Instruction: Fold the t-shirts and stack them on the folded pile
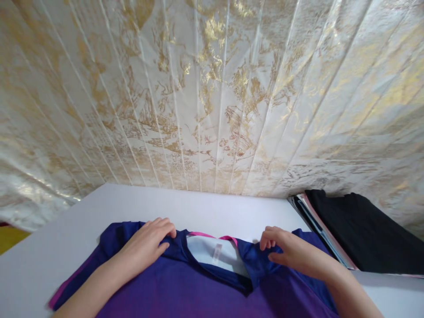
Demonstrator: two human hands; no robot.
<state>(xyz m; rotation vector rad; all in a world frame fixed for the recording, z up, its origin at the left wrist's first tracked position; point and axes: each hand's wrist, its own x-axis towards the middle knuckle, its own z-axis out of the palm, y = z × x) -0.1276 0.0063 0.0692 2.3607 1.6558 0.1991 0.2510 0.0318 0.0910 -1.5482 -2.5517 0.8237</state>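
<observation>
A purple and dark blue T-shirt (185, 287) lies spread on a white table, its V-neck collar (228, 280) toward the far side. Pink tape edges the back of the neck, and a small printed label (217, 253) shows on the pale inside. My left hand (154, 240) rests on the left shoulder of the shirt, fingers bent over its upper edge and thumb apart. Over the right shoulder is my right hand (283, 247), fingers loosely curled and thumb separate, with blue fabric visible below. Neither hand shows a clear pinch on the cloth.
A stack of folded garments, a black one (367, 229) on top, lies at the right beside the shirt's sleeve. Behind the white table (185, 203) hangs a pleated white and gold patterned curtain (212, 97). Something yellow (11, 238) shows past the table's left edge.
</observation>
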